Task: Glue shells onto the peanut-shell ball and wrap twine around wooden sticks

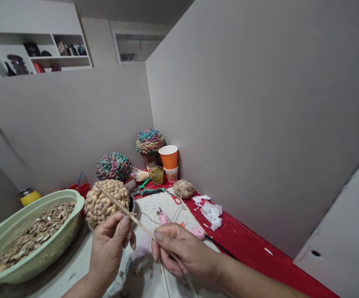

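Observation:
Between my hands a thin wooden stick point(143, 227) slants down to the right, its upper part wound with beige twine point(112, 199). My left hand point(109, 240) pinches it at the lower end of the winding. Further down, my right hand point(187, 248) is closed around the bare wood. A strand of twine runs from near my left fingers toward the twine ball point(184, 188) at the table's back. Behind the wound end sits a ball covered in nutshells point(104, 205). Another thin stick point(165, 281) lies on the table, partly hidden by my right hand.
A green basket of shells point(80, 203) stands at left. Two colourful balls point(114, 166), an orange cup point(168, 157) and green-handled pliers point(152, 191) are at the back. Pink-handled pliers point(163, 217) and white plastic scraps point(212, 213) lie nearer. Grey panels point(244, 124) enclose the table.

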A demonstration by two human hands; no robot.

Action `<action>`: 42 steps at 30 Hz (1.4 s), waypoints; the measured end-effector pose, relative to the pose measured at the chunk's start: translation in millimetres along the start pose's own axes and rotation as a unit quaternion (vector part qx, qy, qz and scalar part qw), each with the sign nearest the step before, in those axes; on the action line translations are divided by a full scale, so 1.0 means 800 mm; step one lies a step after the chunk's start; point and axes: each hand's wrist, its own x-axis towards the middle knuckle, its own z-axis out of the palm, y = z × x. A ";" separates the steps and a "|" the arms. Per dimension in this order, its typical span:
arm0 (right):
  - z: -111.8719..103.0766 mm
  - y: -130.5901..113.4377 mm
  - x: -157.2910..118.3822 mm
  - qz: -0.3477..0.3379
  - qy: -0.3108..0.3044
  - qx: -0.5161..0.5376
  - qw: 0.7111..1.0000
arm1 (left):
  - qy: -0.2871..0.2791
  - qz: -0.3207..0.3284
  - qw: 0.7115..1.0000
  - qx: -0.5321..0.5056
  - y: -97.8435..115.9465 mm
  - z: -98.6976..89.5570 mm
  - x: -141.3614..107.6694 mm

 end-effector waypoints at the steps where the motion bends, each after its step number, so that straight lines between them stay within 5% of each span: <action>1: 0.001 0.000 0.000 0.003 0.001 -0.002 1.000 | 0.003 -0.001 1.000 -0.001 0.000 0.000 0.000; 6: 0.009 0.003 -0.002 -0.063 0.083 -0.125 0.987 | 0.011 0.008 1.000 0.027 -0.004 -0.004 0.001; 12: 0.012 0.007 -0.005 -0.180 0.172 -0.321 0.914 | 0.011 0.023 0.998 0.055 -0.007 -0.009 0.001; 27: 0.010 -0.001 -0.006 -0.048 0.054 -0.141 0.987 | 0.009 0.025 0.998 0.048 -0.009 -0.012 0.000; 35: 0.013 0.001 -0.005 -0.120 0.158 -0.262 0.944 | 0.024 0.022 0.998 0.045 -0.011 -0.010 0.004; 42: 0.011 -0.002 -0.005 -0.057 0.080 -0.177 0.979 | 0.023 0.027 0.998 0.043 -0.008 -0.009 0.001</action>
